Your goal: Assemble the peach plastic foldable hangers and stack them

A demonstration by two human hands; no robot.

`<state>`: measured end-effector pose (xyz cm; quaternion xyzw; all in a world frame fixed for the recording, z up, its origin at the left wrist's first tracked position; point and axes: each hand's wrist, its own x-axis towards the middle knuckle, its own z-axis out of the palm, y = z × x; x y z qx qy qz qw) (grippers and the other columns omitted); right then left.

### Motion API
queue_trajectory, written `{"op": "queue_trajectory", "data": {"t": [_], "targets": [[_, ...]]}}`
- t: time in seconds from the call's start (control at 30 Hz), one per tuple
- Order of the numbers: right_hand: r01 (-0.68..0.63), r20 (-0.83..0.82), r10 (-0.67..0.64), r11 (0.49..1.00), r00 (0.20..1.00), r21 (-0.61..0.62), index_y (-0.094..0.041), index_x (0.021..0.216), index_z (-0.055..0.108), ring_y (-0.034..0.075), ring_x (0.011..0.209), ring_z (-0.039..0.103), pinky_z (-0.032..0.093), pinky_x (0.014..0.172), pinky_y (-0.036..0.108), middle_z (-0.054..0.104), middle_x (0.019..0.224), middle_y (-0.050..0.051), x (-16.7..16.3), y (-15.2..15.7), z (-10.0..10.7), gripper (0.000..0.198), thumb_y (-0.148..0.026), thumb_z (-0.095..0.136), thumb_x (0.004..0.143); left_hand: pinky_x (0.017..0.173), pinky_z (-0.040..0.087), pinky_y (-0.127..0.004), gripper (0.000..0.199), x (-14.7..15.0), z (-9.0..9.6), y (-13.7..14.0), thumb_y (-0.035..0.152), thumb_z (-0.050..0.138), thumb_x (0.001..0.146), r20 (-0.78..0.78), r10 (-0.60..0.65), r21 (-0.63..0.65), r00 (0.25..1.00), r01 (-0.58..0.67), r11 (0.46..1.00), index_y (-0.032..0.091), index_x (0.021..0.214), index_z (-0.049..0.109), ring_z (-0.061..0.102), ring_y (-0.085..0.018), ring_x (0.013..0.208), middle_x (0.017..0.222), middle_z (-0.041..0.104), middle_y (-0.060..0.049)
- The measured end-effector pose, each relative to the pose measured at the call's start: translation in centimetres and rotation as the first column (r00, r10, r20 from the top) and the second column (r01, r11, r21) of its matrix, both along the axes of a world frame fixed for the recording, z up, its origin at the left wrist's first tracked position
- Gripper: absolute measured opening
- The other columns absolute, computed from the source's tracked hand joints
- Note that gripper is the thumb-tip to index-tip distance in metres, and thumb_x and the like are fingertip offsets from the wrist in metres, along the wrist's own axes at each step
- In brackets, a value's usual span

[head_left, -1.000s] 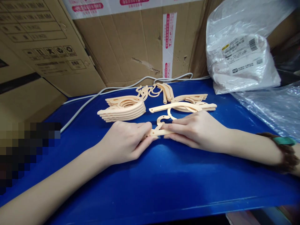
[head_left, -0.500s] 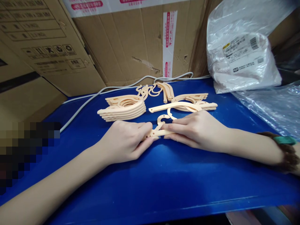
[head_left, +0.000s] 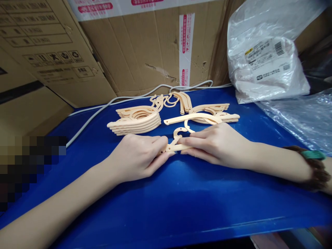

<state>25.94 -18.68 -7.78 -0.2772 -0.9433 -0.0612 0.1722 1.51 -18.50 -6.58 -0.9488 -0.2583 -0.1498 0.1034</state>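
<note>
Between my two hands is a cream plastic folding hanger (head_left: pixel 171 148), held low over the blue table. Its small hook (head_left: pixel 177 133) stands up in the gap between my fingers. My left hand (head_left: pixel 141 155) is closed on the hanger's left part, thumb below and fingers above, covering most of it. Pinching the other part, my right hand (head_left: pixel 218 143) hides its far end. Just beyond my right fingers lies a loose curved hanger arm (head_left: pixel 190 118). A neat stack of hanger arms (head_left: pixel 141 125) sits beyond my left hand.
Another stack of hanger arms (head_left: pixel 229 118) lies behind my right hand. Hanger hooks (head_left: pixel 157 101) and curved pieces (head_left: pixel 184 103) lie at the back. A white cable (head_left: pixel 94 114) runs before cardboard boxes (head_left: pixel 145 45). A plastic mailer bag (head_left: pixel 269 69) stands at back right.
The whole view has shifted very slightly. Both hands keep the same grip on the hanger, with no clear movement of its parts.
</note>
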Motion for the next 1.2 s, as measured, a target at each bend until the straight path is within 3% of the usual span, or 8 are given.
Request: {"op": "queue_trajectory", "data": {"t": [1.2], "targets": [[-0.001,0.017,0.002,0.999,1.000,-0.044,-0.017,0.108,0.068,0.016,0.066,0.068,0.042,0.057,0.026,0.074,0.085,0.006,-0.06,-0.04,0.09,0.032,-0.032,0.041,0.100,0.045,0.024,-0.023,0.031,0.17,0.43,-0.07,0.029,0.040,0.097,-0.035,0.006,-0.036,0.999,-0.008,0.999,0.020,0.068,0.044,0.050,-0.010,0.043,0.052,0.052,0.006]]}}
